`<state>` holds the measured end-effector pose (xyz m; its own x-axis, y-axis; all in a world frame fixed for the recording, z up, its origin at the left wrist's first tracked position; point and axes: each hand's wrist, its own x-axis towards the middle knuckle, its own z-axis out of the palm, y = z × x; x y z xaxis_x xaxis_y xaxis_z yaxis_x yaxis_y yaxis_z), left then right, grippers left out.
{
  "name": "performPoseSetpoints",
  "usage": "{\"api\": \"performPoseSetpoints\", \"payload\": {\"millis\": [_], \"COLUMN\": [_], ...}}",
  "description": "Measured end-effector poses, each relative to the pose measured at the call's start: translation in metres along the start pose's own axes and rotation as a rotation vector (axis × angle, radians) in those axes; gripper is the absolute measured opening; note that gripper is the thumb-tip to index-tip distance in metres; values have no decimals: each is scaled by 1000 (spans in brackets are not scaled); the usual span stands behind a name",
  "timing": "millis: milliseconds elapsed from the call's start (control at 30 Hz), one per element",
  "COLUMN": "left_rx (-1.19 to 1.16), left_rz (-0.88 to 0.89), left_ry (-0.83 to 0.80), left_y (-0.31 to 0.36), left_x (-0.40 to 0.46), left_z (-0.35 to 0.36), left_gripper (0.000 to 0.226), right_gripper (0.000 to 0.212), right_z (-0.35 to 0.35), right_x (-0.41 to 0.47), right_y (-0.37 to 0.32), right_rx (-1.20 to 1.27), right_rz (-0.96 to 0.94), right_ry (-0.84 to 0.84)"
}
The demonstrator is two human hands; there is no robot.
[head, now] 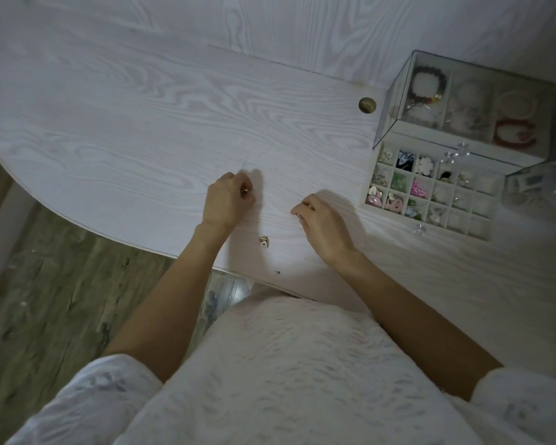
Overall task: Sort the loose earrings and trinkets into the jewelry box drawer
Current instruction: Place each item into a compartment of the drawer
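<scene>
Now, the drawer (430, 194) stands pulled out of the jewelry box (463, 101), many compartments filled, several bare. One gold trinket (264, 241) lies loose on the table (142, 139) between the hands. Left hand (227, 200) and right hand (321, 224) each pinch a small gold piece in curled fingers. Nearly done, I'd judge.

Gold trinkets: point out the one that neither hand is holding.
It is the gold trinket lying loose on the table between the wrists, nearest the person. The left hand and right hand each pinch another small gold piece.
</scene>
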<state>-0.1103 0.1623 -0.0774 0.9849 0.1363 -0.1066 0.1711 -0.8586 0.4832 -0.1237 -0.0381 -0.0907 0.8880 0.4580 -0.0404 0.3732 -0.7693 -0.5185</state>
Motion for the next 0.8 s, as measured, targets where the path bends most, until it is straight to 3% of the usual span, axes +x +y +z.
{"api": "performPoseSetpoints", "payload": {"millis": [200, 333, 500, 667, 800], "left_rx": [-106, -328, -504, -410, -277], "left_rz": [2, 54, 324, 570, 706], "left_ry": [135, 192, 60, -144, -214], "left_y": [9, 48, 135, 215, 257], "left_x": [-13, -31, -45, -31, -16], "left_z": [9, 17, 46, 92, 119], "left_gripper": [8, 4, 6, 8, 9], "right_gripper": [21, 20, 19, 18, 19], "right_z": [-13, -38, -82, -108, -123], "right_x": [-14, -41, -98, -144, -161], "right_y": [10, 22, 57, 96, 116], "right_rx": [32, 100, 190, 248, 289], "right_rz": [25, 88, 309, 543, 625], "right_ry": [42, 89, 264, 467, 556]}}
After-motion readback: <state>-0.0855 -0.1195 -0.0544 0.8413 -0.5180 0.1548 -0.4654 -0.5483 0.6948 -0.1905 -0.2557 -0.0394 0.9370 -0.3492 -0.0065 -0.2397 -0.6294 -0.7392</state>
